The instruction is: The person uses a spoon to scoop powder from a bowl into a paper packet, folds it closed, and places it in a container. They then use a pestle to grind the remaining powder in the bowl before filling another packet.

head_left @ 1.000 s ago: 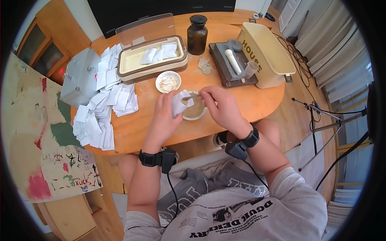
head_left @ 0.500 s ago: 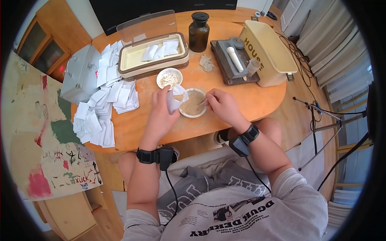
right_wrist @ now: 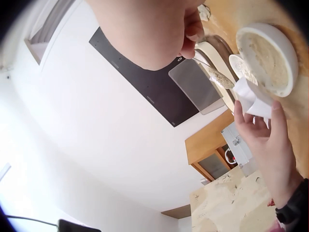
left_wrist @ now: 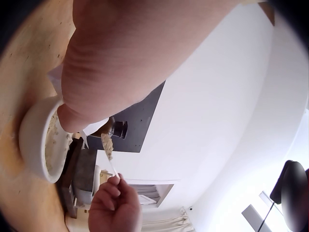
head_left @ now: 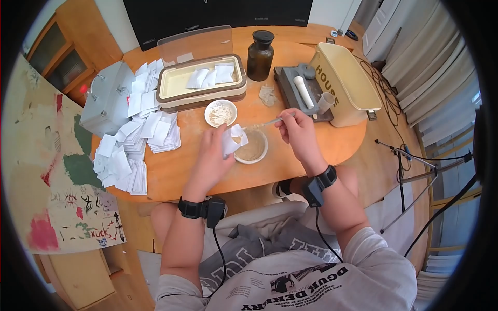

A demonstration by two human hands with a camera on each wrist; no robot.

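Here, the larger bowl [head_left: 252, 161] sits between both hands [head_left: 209, 156] [head_left: 301, 137].

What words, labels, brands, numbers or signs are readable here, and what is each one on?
"HOUSE", on the cream rectangular bin.
"DGUK", apparently, on the light grey fabric T-shirt; the next word is creased, the fine print too small.
"XUCK", apparently, in red on the cream sheet with red and green patches; other marks unclear.
Unreadable: creased letters on the grey cloth shorts.

White wall [right_wrist: 63, 106], pale curtains [head_left: 428, 62], wooden floor [head_left: 374, 166]
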